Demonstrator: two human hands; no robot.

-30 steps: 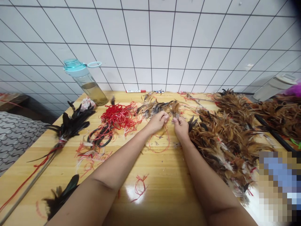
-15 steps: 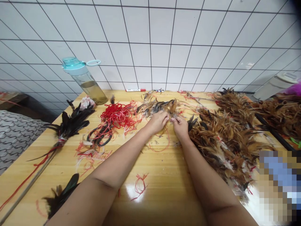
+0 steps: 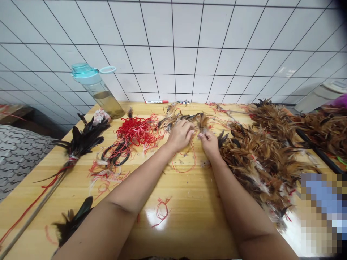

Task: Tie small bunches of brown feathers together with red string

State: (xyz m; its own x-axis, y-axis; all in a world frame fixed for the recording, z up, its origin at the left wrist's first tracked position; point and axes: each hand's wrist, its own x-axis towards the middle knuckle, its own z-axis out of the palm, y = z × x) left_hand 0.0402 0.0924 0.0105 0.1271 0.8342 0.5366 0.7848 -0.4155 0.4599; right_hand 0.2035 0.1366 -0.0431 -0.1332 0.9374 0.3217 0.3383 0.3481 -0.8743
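Hands meet at centre frame: left hand point(image 3: 181, 134) and right hand point(image 3: 208, 142) sit close together, both pinched on the near end of a small feather bunch point(image 3: 201, 121). It fans away from them toward upper centre, its long axis running up the frame. A red string loop point(image 3: 187, 164) lies on the counter point(image 3: 189, 216) just below, nearer the left hand.

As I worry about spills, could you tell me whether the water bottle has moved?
No. The water bottle keeps its gap to the red marker; only the view shifted slightly.
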